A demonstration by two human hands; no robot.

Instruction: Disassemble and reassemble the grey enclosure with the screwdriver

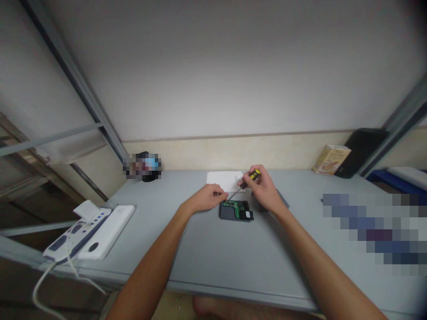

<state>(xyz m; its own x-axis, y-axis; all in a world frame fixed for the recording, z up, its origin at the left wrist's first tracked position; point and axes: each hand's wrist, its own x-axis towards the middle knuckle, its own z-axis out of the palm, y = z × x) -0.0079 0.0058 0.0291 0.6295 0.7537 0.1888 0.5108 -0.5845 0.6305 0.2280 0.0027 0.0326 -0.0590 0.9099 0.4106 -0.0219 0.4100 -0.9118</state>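
Note:
A small dark device with a green circuit board (237,208) lies flat on the grey table. My right hand (263,189) is closed around the black and yellow handle of a screwdriver (251,178). The screwdriver slants down to the left, its tip at the board's upper left corner. At that same corner is my left hand (209,197), thumb and fingers pinched close to the tip; whatever they hold is too small to make out. White paper (222,178) lies behind the device. A dark flat piece (283,198) is partly hidden behind my right hand and wrist.
On the left of the table (207,253) are a white power strip (75,235) with a cable and a white flat box (108,233). A yellow carton (332,159) and a black case (363,151) stand at the back right. Blurred items lie at the back left and right.

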